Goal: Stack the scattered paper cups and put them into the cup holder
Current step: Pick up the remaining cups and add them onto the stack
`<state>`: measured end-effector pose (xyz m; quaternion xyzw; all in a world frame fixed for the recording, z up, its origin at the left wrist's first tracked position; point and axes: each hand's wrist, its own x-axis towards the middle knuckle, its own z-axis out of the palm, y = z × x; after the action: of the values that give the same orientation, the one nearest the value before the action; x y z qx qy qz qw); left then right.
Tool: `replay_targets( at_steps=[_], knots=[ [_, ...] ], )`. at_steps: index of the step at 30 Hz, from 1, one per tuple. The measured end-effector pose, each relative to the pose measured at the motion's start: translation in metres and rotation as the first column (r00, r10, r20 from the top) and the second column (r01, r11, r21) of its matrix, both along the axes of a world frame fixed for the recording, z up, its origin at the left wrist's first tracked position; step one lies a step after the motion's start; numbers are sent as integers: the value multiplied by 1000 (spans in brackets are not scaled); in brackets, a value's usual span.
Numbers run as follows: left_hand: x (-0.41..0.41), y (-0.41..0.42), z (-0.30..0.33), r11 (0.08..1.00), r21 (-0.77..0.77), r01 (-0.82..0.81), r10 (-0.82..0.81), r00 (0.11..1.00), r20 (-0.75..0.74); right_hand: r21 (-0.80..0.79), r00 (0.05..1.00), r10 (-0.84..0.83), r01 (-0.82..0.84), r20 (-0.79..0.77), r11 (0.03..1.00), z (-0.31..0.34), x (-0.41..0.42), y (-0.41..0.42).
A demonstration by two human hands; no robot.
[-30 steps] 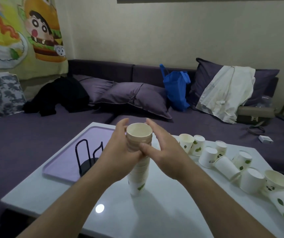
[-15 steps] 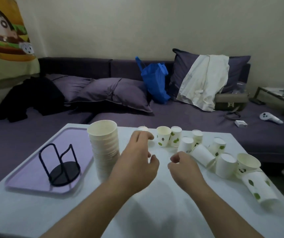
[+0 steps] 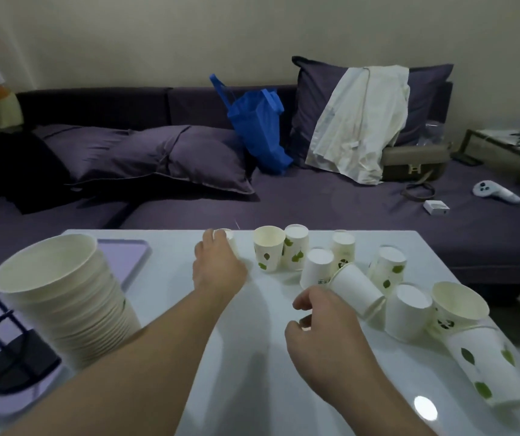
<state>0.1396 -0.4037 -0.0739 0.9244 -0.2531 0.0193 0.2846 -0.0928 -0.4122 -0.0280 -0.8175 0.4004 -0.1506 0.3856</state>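
Head view: gathering step. Left hand (image 3: 219, 265) closes on a small cup (image 3: 227, 239) at the surface's far edge; right hand (image 3: 321, 328), loosely curled, holds nothing beside a tipped cup (image 3: 357, 287). Next, carry cups to the stack (image 3: 63, 297) by the holder (image 3: 10, 357).

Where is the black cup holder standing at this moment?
In the head view, the black cup holder stands at the lower left on the purple tray, just left of the tall stack of cups.
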Motion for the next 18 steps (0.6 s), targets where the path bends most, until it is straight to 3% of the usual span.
replay_targets(
  at_steps=[8,14,18],
  knots=[
    [-4,-4,-6,998,-38,-51,55,993,102,-66,999,33,-31,27,997,-8,8,-2],
    [-44,26,2,978,-158,-134,135,991,-3,-236,996,65,-51,53,970,6,34,-11],
    [-73,55,5,976,-208,-70,66,997,-28,-330,981,160,-188,-109,925,8,80,-32]
  ],
)
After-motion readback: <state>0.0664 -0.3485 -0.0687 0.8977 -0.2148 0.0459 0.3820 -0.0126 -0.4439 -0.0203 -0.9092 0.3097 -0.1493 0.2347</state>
